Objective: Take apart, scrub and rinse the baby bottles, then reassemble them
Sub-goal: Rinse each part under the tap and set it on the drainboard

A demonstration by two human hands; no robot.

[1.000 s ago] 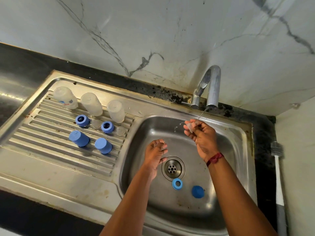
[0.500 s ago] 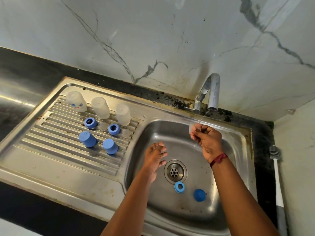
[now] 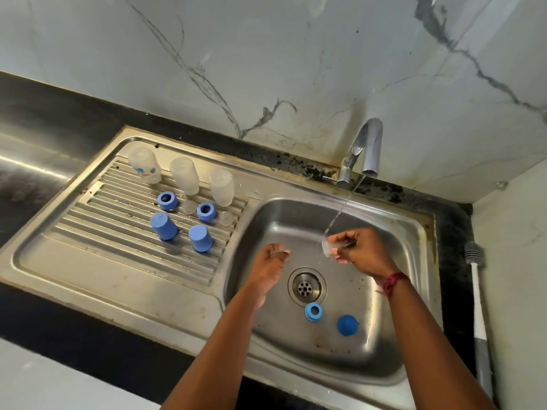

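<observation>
- Clear teat (image 3: 328, 250) rinses, pinched in right hand (image 3: 365, 253); left hand (image 3: 270, 263) loosely curled, empty.
- Three bottles (image 3: 185, 176) drain on the drainboard (image 3: 88, 232); ring (image 3: 313, 312) and cap (image 3: 347, 325) in the basin (image 3: 399, 232), then reassembly, apparently remain.

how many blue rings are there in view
3. The left ring and the right ring sit on the drainboard; the third ring lies in the basin beside the drain. None seems hidden.
</observation>
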